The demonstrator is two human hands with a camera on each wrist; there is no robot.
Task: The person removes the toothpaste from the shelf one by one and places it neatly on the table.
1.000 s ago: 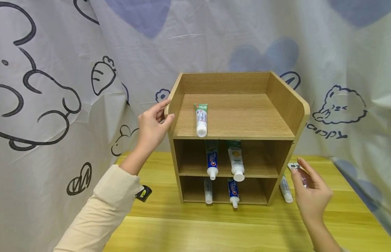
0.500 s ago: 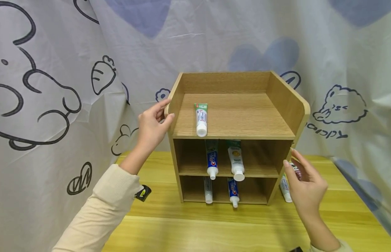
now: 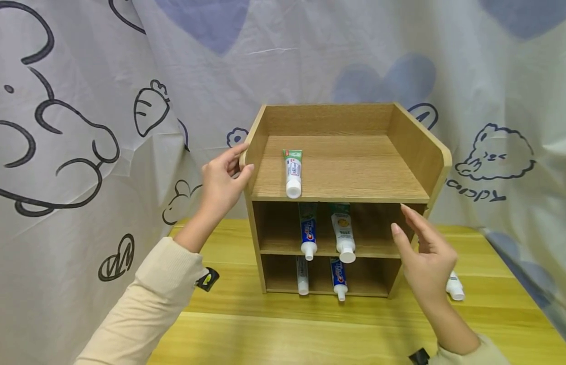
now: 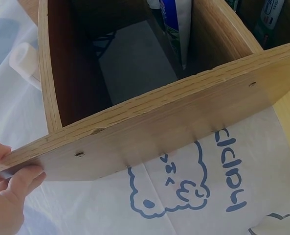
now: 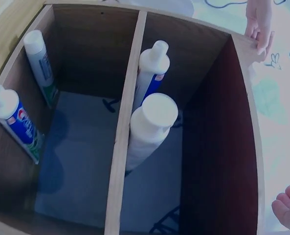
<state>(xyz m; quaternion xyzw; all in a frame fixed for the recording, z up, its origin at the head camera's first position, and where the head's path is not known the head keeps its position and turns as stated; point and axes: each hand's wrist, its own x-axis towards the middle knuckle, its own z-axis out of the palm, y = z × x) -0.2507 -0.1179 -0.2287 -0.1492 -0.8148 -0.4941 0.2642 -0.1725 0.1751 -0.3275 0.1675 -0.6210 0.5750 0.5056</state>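
Observation:
A small wooden shelf unit (image 3: 342, 199) stands on the table, and my left hand (image 3: 223, 177) grips the front edge of its left side panel between thumb and fingers. My right hand (image 3: 426, 266) is in front of the unit's right side, thumb and fingers apart, with nothing visible between them. On the top board lies a green-and-white toothpaste tube (image 3: 293, 175). The middle level holds a blue toothpaste tube (image 3: 308, 233) and a white toothpaste tube (image 3: 343, 235). Below them lie a whitish tube (image 3: 303, 278) and another blue toothpaste tube (image 3: 340, 280), caps facing forward.
To the right of the unit, a white-capped tube (image 3: 455, 287) lies on the yellow wood-grain table (image 3: 246, 329), partly hidden by my right hand. A patterned curtain (image 3: 210, 81) hangs behind and to the sides.
My right hand has moved left, from over the tubes on the table to the front of the unit's right side. It uncovers a white-capped tube. My left hand keeps its place.

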